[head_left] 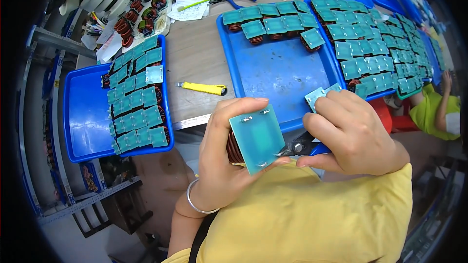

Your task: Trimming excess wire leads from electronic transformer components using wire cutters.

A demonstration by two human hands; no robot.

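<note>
My left hand grips a copper-wound coil with a square green circuit board fixed on it, the bare side of the board facing up. Soldered pins stick out near its corners. My right hand is closed around dark wire cutters with blue handles. Their jaw tips touch a pin at the board's lower right corner; whether the jaws have closed on it is too small to tell. Beyond my right hand, more green boards show, partly hidden by the fingers.
A blue tray ahead holds several coil boards at its far end. To the left, another blue tray carries rows of them; more filled trays stand at right. Between them lies a yellow utility knife. A person in a yellow-green top sits far right.
</note>
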